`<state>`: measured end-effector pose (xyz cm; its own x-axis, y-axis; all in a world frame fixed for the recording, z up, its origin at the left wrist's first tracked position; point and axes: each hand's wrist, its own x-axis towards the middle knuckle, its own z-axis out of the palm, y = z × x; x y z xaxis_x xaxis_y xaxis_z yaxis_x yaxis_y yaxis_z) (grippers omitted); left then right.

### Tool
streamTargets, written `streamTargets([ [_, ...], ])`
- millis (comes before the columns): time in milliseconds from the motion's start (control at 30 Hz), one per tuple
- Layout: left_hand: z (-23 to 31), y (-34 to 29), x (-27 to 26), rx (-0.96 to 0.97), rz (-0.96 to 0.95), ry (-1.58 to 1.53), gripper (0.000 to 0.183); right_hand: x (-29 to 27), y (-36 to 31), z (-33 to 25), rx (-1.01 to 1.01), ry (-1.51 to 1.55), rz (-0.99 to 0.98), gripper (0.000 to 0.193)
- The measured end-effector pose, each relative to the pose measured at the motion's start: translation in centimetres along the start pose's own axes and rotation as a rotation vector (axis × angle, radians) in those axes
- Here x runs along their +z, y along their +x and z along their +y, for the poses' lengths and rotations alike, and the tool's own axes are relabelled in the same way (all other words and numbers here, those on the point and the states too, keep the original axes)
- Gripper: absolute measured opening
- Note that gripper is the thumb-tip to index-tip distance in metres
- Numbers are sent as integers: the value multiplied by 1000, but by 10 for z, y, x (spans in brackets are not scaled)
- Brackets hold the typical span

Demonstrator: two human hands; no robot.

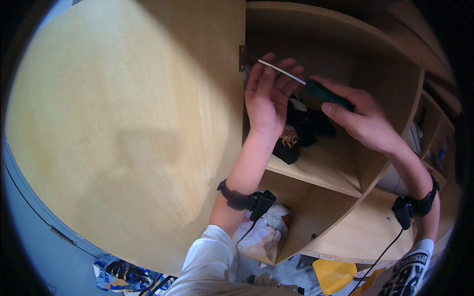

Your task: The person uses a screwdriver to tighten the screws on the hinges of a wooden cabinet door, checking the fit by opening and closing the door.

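Note:
A screwdriver [326, 93] with a dark green handle and a pale metal shaft is in my right hand [364, 112], whose fingers wrap around the handle. Its tip points left and slightly up. Near that end, my left hand [268, 106] is turned palm up, with the thumb and curled fingers at the shaft. To the left of these fingers, a dark metal hinge [242, 58] joins the large wooden door [123, 98] to the cabinet [316, 172]. The tip seems apart from the hinge. Whether a small screw lies in the left fingers cannot be seen.
Black bags or cloths [289, 148], one with a flame print, lie on the shelf behind my hands. White plastic bags [264, 232] fill the lower compartment. A yellow stool-like object [335, 276] stands below. At bottom left lies a blue patterned bag [121, 276]. Cables hang from both forearm bands.

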<state>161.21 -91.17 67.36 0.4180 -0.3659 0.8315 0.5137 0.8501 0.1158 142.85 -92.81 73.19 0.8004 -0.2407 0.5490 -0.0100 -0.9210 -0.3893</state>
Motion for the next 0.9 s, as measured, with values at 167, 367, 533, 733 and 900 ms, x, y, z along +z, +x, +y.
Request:
streamTargets([
  [167,-1,7,-11,6,61,-52,31,1,3,17,-28,-39,-2,47],
  [367,1,12,-12,23,50,-108,31,2,10,11,-30,-54,-29,48],
  [533,8,11,-7,0,130,-258,25,6,11,5,-84,-14,-12,47],
  [733,3,9,-4,-25,198,-345,23,5,9,7,-53,-83,-2,47],
  [900,7,26,-21,-108,191,-232,22,2,24,31,-210,-139,45,44],
])
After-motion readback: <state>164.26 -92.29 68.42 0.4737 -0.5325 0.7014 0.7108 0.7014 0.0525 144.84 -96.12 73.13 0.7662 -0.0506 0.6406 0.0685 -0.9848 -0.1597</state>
